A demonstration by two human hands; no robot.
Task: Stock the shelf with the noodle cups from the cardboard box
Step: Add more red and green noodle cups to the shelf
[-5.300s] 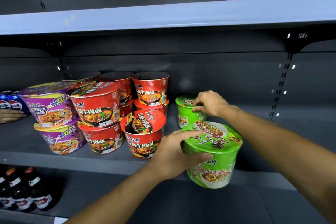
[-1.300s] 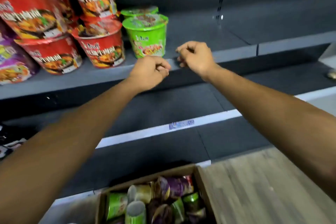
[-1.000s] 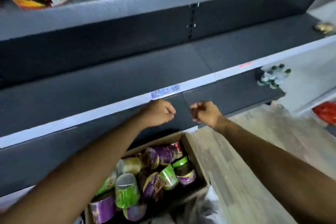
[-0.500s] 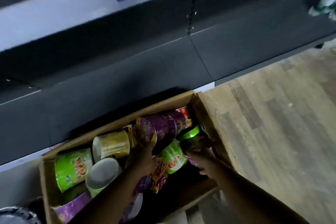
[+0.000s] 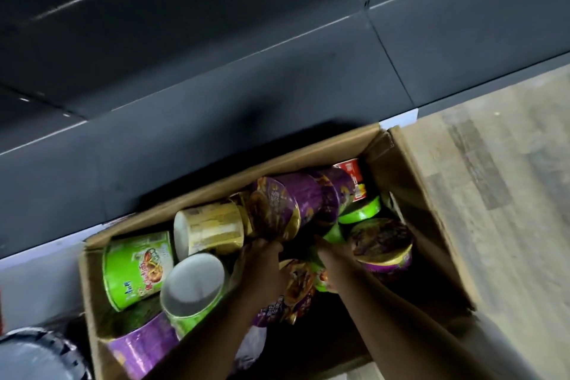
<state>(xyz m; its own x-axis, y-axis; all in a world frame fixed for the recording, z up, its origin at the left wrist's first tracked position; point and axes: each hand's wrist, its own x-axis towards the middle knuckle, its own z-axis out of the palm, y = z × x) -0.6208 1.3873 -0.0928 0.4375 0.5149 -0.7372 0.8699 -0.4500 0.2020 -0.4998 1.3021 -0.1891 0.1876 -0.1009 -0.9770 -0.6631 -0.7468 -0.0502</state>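
The cardboard box (image 5: 410, 194) stands open on the wood-pattern floor (image 5: 505, 182), pressed against the foot of the dark grey metal shelf (image 5: 216, 77). Its brown walls are matt and a little bent.

Inside the box lie the noodle cups, glossy tapered tubs thrown in every direction. At the box's left wall a green cup (image 5: 135, 265) lies on its side; next to it a cup (image 5: 192, 285) shows its round white bottom. Toward the back wall lies a gold cup (image 5: 212, 230), and beside it a purple cup (image 5: 287, 203) on its side. Near the right wall another purple cup (image 5: 384, 245) stands upright with a shiny foil lid.

Both hands reach into the middle of the box. The left hand (image 5: 262, 265) rests against the cups under the purple one. The right hand (image 5: 334, 254) goes between green cups. The fingers of both are hidden among the cups, so it cannot be told whether they hold anything.
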